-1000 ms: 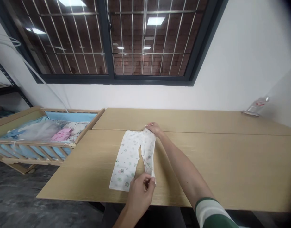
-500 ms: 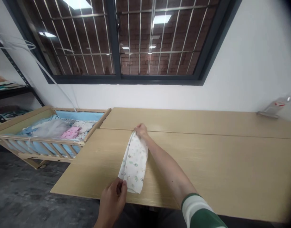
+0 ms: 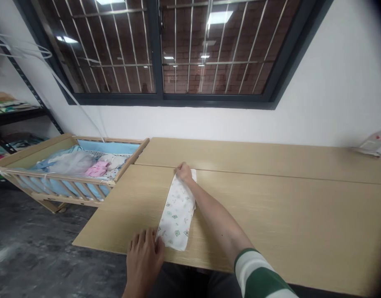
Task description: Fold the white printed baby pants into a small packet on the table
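Observation:
A white cloth point(image 3: 177, 213) printed with small green and brown figures lies folded into a long strip on the wooden tabletop. My right hand point(image 3: 183, 171) reaches to its far left corner, fingers closed on the edge. Down at the near left corner is my left hand point(image 3: 145, 252), its fingers apart and resting on the board, the thumb touching the cloth's edge. Whether the left fingertips pinch any fabric is hard to see, but they look loose.
A wooden crib point(image 3: 85, 182) with blue lining stands against the table's left side, holding a pink cloth point(image 3: 97, 169) and other fabrics. Shelving point(image 3: 19, 116) is at far left. A clear plastic packet point(image 3: 373, 142) lies at the back right, below the barred window point(image 3: 209, 45).
The cloth's left layer has been brought over, so it now lies as one flat strip. My left fingers have loosened from a pinch and spread. My right hand stays at the far corner.

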Available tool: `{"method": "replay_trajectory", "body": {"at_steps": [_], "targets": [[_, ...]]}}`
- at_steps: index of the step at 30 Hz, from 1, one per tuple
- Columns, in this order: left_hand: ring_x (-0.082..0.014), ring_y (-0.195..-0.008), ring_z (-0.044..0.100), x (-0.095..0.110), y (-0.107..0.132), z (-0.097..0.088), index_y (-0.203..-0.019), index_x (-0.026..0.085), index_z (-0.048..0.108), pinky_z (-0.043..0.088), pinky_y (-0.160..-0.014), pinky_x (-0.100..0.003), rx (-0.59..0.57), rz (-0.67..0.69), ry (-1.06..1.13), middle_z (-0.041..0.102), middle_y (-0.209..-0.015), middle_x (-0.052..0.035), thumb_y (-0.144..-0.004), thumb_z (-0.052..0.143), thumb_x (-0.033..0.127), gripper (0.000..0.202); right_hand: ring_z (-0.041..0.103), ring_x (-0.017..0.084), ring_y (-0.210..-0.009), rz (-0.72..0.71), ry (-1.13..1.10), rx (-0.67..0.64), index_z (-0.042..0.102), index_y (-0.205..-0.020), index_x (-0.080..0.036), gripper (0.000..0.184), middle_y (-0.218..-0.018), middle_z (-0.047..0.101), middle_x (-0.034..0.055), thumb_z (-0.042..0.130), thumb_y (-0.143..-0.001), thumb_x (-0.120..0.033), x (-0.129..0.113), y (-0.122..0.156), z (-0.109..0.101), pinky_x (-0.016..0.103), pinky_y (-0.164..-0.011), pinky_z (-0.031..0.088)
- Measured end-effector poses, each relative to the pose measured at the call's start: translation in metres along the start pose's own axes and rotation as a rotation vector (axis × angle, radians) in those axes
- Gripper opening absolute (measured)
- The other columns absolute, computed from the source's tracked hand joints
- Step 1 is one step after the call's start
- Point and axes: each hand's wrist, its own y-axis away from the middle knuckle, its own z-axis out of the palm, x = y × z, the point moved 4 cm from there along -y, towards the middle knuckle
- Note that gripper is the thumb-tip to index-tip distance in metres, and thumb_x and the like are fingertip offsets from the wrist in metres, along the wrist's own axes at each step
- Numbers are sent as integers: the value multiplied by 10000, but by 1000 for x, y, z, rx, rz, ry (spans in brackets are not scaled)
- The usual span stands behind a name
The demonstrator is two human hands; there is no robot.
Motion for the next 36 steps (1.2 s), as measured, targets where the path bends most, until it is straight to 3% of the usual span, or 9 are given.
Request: {"method": "replay_trajectory", "body": {"at_steps": [4, 8, 10, 13, 17, 21, 27, 31, 36], "targets": [[-288, -1109, 633, 20, 14, -8, -1231, 166, 600, 492, -920, -410, 170, 230, 98, 676, -1222, -143, -982, 488, 287, 299, 630, 181, -912, -165, 1, -52, 577, -986, -218, 95, -988, 679, 47, 531, -913, -178, -18, 25, -11, 281, -807, 476], [-275, -1343, 511, 40, 32, -5, -1426, 169, 509, 465, -993, -374, 193, 439, 78, 562, -1455, -140, -964, 503, 231, 466, 616, 223, -1144, -592, -8, -271, 586, -1213, -193, 273, -1232, 669, 110, 544, -968, -308, -45, 98, -27, 361, -1010, 468], [-272, -1359, 501, 46, 41, 3, -1458, 215, 506, 449, -997, -370, 193, 493, -4, 549, -1483, -115, -947, 536, 251, 513, 602, 212, -1228, -726, -9, -416, 606, -1275, -250, 367, -1322, 663, 72, 614, -945, -410, -51, 145, -35, 329, -1063, 456], [-289, -1332, 521, 52, 52, 19, -1428, 276, 560, 397, -1034, -412, 226, 447, -53, 592, -1439, -106, -934, 552, 306, 496, 393, 222, -1479, -971, 39, -747, 444, -1519, -244, 563, -1594, 442, 96, 502, -1008, -475, -50, 212, -42, 358, -1214, 312], [-327, -1221, 580, 60, 62, 31, -1184, 304, 719, 318, -1089, -510, 258, 325, 5, 699, -1254, -105, -924, 573, 415, 318, 224, 209, -1556, -1069, 63, -936, 319, -1594, -160, 599, -1647, 323, 146, 402, -1061, -421, -28, 251, -45, 380, -1268, 188], [-366, -1307, 538, 68, 64, 31, -1362, 319, 623, 339, -1063, -547, 170, 322, -61, 631, -1394, -128, -917, 573, 329, 448, 189, 211, -1565, -987, 169, -901, 343, -1588, -250, 560, -1662, 298, 98, 423, -1061, -420, -2, 234, -41, 447, -1283, 112], [-370, -1342, 533, 69, 62, 25, -1550, 324, 402, 398, -1016, -513, 149, 317, -65, 520, -1524, -123, -920, 552, 271, 650, 156, 254, -1571, -851, 273, -775, 319, -1590, -346, 614, -1693, 190, 34, 473, -1025, -530, 16, 171, -37, 490, -1284, 96], [-366, -1346, 533, 68, 62, 26, -1553, 329, 396, 391, -1025, -514, 131, 321, -49, 514, -1529, -124, -922, 552, 266, 652, 154, 252, -1572, -771, 318, -682, 339, -1585, -332, 614, -1685, 207, 36, 460, -1024, -551, 25, 119, -31, 474, -1287, 82], [-356, -1345, 531, 65, 61, 26, -1531, 328, 435, 392, -1017, -506, 142, 339, -44, 540, -1505, -126, -928, 557, 291, 617, 206, 266, -1559, -667, 333, -538, 435, -1543, -303, 543, -1660, 280, 49, 505, -1027, -457, 37, 51, -28, 491, -1281, 111]]}}
